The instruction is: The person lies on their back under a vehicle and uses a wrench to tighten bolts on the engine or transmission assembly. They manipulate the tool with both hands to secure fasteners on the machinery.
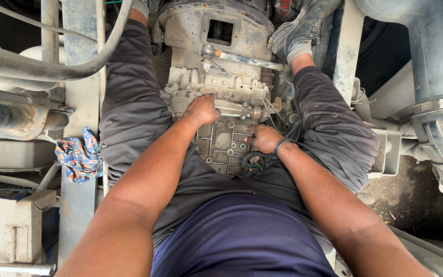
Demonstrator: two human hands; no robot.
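Note:
I sit astride a grimy grey metal gearbox (221, 51) set between two frame rails, my legs in dark grey trousers on either side. My left hand (201, 109) rests knuckles-up on the gearbox's upper housing, fingers curled against a ribbed metal part. My right hand (264, 138), with a black band on its wrist, presses on the bolted cover plate (221, 143) near a coil of black corrugated cable (255, 163). Whether either hand holds a small tool or bolt is hidden by the fingers.
A colourful patterned rag (80, 156) lies on the left frame rail (78, 92). Pipes and a thick hose (37, 64) run along the left. A large grey cylindrical tank (439, 77) stands at right, dirt ground (411, 200) below it. My shoe (303, 28) rests near the right rail.

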